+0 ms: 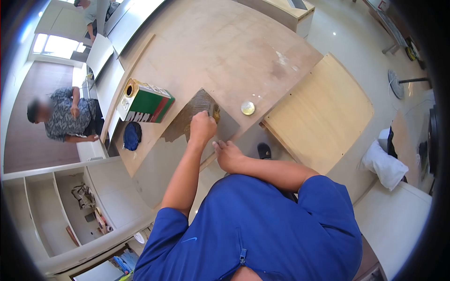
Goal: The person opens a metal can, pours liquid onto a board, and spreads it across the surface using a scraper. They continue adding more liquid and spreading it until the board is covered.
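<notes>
My left hand [202,127] is closed around a glue spreader [212,112], mostly hidden by the fingers, with a brown blob of glue at its edge. Beneath it, wet brown glue [187,114] with comb-like lines covers part of a grey sheet [164,161] on the large brown board. My right hand [228,155] rests by the sheet's near edge, fingers slightly bent and holding nothing visible. A green, white and red tin [147,103] with a brown-stained opening stands to the left. Beside it lies a crumpled dark blue item [132,136]. A small round yellowish container [247,108] sits to the right.
The large brown board [220,42] fills the worktop. A pale wooden panel [323,112] adjoins its right side. White shelving [42,201] stands at lower left. Another person [70,112] works at the left, and a second person [89,16] is farther back. A white bag [384,161] lies at right.
</notes>
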`<control>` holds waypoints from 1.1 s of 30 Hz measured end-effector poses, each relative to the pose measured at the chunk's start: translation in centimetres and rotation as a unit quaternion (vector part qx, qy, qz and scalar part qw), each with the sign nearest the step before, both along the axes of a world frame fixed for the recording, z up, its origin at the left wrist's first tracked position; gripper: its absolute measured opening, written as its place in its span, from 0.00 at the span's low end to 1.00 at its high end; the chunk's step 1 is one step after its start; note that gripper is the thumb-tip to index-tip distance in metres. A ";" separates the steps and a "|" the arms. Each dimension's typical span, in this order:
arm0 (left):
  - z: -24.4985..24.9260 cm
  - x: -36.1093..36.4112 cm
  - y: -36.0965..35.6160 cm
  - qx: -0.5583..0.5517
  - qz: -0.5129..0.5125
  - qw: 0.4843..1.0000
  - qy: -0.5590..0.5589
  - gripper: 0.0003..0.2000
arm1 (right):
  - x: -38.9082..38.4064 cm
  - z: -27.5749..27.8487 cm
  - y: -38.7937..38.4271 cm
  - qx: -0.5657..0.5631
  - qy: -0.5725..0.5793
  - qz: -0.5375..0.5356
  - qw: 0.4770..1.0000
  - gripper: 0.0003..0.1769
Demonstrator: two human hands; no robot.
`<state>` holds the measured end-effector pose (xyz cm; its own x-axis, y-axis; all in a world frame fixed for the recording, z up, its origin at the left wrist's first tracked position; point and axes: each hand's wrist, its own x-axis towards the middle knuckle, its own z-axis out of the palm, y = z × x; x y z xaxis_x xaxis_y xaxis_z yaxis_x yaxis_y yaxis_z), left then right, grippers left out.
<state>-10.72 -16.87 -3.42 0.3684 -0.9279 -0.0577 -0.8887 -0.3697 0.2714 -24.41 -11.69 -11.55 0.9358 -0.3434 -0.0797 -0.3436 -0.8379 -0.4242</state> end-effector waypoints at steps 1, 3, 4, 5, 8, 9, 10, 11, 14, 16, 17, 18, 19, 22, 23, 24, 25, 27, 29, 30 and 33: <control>0.2 0.4 -0.2 -0.006 0.004 1.000 -0.009 0.12 | -0.1 0.2 0.0 -0.010 0.005 0.006 1.000 0.25; -0.5 0.4 -0.7 0.011 -0.010 1.000 0.001 0.13 | 0.0 0.4 0.0 -0.020 0.018 0.012 1.000 0.25; -0.9 0.1 -1.0 0.016 -0.019 1.000 0.009 0.13 | 0.2 0.3 -0.1 -0.018 0.028 0.012 0.999 0.25; -1.2 -0.1 -1.1 0.022 -0.027 0.999 0.018 0.14 | 0.3 0.3 -0.1 -0.016 0.039 0.012 0.999 0.25; 0.0 -0.8 -1.3 0.042 -0.059 0.997 0.036 0.12 | 0.1 1.1 -0.6 -0.021 0.061 0.039 0.997 0.26; 0.4 -0.7 -1.5 0.028 -0.041 0.999 0.021 0.12 | 0.2 0.5 -0.5 -0.016 0.043 0.022 0.999 0.26; 0.7 -0.2 -1.5 0.016 -0.023 1.000 0.007 0.12 | 0.3 0.0 -0.3 -0.011 0.026 0.004 1.000 0.26; 1.0 0.4 -1.5 0.003 -0.004 1.000 -0.008 0.12 | 0.4 -0.6 -0.1 -0.005 0.008 -0.013 1.000 0.25; 0.0 0.9 -2.2 0.041 -0.016 0.999 -0.007 0.12 | 0.0 0.7 -0.4 -0.006 0.017 0.010 1.000 0.25; 0.0 0.7 -2.1 0.073 -0.041 0.996 -0.016 0.12 | -0.2 1.1 -0.7 -0.019 0.023 0.030 0.999 0.26; 0.1 0.6 -1.8 0.088 -0.060 0.994 -0.025 0.12 | -0.3 1.3 -0.8 -0.026 0.026 0.041 0.999 0.26; 0.2 0.6 -1.5 0.103 -0.079 0.991 -0.035 0.12 | -0.2 0.8 -0.7 -0.038 0.016 0.036 0.998 0.25; 0.4 0.8 -1.4 0.100 -0.091 0.990 -0.035 0.11 | 0.0 0.3 -0.5 -0.049 0.005 0.032 0.998 0.24; 0.6 1.3 -0.6 0.098 -0.131 0.986 -0.037 0.11 | 0.2 -0.2 0.0 -0.038 0.004 0.013 0.999 0.23; 0.6 1.3 -0.4 0.099 -0.146 0.983 -0.040 0.11 | 0.3 -0.2 0.1 -0.027 0.009 0.006 1.000 0.23; 0.6 1.3 -0.1 0.100 -0.163 0.981 -0.044 0.10 | 0.4 -0.2 0.2 -0.029 0.011 0.007 0.999 0.22; 0.5 1.2 0.1 0.094 -0.166 0.981 -0.042 0.10 | 0.5 -0.2 0.4 -0.031 0.014 0.006 0.999 0.22; 0.4 1.0 0.5 0.082 -0.175 0.980 -0.036 0.10 | 0.7 0.0 0.7 -0.030 0.020 0.002 0.999 0.21; 0.5 1.2 0.8 0.068 -0.183 0.980 -0.035 0.10 | 1.0 0.3 1.1 -0.023 0.027 -0.006 0.999 0.21; 0.8 1.1 0.9 0.062 -0.187 0.980 -0.033 0.11 | 1.0 0.1 1.4 -0.034 0.023 -0.014 0.999 0.21; 2.1 1.3 0.6 0.078 -0.143 0.986 -0.033 0.11 | 1.2 -0.2 2.1 -0.064 0.011 -0.036 0.997 0.20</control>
<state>-9.38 -16.28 -1.30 0.1005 -0.9762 -0.1921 -0.9766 -0.1337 0.1687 -23.16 -9.55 -11.80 0.9071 -0.4178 -0.0515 -0.4125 -0.8578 -0.3066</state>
